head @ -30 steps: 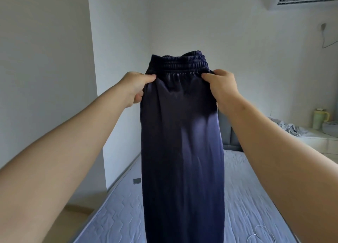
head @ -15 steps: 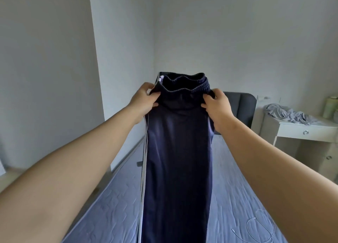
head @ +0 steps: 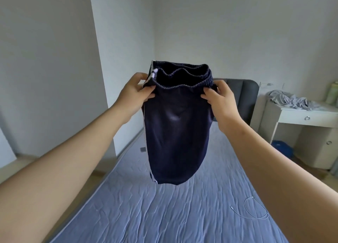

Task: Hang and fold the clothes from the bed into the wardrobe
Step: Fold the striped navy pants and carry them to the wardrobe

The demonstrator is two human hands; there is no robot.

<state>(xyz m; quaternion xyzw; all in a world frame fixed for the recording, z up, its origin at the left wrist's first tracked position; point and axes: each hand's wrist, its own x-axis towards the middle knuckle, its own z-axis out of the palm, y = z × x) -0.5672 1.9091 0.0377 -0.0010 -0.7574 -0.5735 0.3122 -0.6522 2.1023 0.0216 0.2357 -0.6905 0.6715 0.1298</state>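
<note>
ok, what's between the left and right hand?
Only the elastic waistband of the navy garment, spanning from the left hand to the right hand, each pinching one end. The head view shows it.

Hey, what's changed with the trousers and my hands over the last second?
The trousers look shorter. Earlier they hung past the bottom of the picture; now their lower edge shows, clear above the bed, as if doubled up. The waistband has tipped open towards the camera. Unchanged: the left hand and right hand still pinch the waistband's two sides.
</note>
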